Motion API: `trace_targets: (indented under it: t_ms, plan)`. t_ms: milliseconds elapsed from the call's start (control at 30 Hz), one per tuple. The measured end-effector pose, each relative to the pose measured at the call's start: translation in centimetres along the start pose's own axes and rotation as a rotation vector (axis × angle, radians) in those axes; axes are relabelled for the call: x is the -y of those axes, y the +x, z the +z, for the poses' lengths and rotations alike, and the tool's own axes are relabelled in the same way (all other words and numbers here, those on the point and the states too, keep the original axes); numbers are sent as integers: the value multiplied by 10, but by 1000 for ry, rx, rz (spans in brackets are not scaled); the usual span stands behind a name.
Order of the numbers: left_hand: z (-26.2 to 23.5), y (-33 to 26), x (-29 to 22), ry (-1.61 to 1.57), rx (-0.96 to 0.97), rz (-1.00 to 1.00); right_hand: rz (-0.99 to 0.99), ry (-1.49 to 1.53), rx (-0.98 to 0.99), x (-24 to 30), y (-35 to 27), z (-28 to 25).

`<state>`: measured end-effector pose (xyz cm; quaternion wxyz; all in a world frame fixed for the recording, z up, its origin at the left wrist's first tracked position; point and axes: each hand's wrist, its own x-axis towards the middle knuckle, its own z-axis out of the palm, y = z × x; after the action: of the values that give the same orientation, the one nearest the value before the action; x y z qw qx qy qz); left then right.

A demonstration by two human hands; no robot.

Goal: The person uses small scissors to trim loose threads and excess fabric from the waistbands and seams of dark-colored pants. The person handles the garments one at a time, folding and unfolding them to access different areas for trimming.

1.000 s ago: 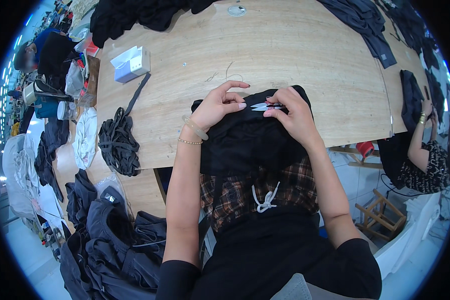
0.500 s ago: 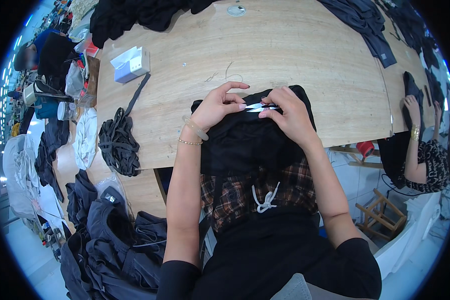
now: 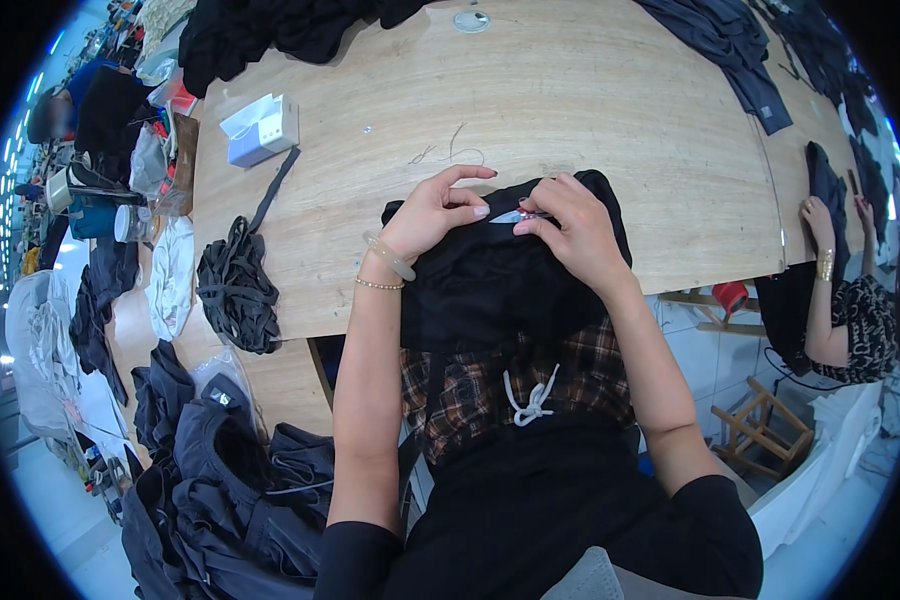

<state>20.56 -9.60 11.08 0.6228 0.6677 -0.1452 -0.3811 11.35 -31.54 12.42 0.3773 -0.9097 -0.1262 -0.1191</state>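
A black garment (image 3: 500, 290) lies bunched over the table edge and my lap. My right hand (image 3: 580, 225) grips small thread snips (image 3: 510, 216), their pale blades pointing left and pressed together just above the cloth. Close to the blade tips, my left hand (image 3: 435, 210) has its thumb on the garment's upper edge, with the index finger raised and curved. The lower fingers of that hand are partly hidden, and it appears to pinch the cloth. Whether a thread lies between the blades is too small to tell.
A tissue box (image 3: 263, 132), a coil of dark fabric strips (image 3: 238, 285) and a loose thread (image 3: 450, 152) lie on the wooden table (image 3: 610, 110). Dark garments (image 3: 240, 490) are heaped at lower left. Another person's arm (image 3: 822, 270) works at right, near a wooden stool (image 3: 765, 430).
The snips' blades, spread apart before, have come together in my right hand. My left hand has hardly moved. The person at right has shifted their hands slightly.
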Motion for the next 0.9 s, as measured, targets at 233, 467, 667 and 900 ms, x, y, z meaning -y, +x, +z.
trace_targets:
  t_ms: [233, 467, 667, 900]
  plan:
    - [11, -6, 14, 726, -484, 306, 360, 477, -285, -18, -2, 11]
    - [90, -39, 9, 800, -800, 652, 434, 597, -326, -36, -8, 4]
    - [94, -15, 38, 914, -795, 687, 406, 563, -313, -37, -5, 8]
    - [78, -4, 47, 646, -755, 526, 426, 573, -277, -42, -2, 5]
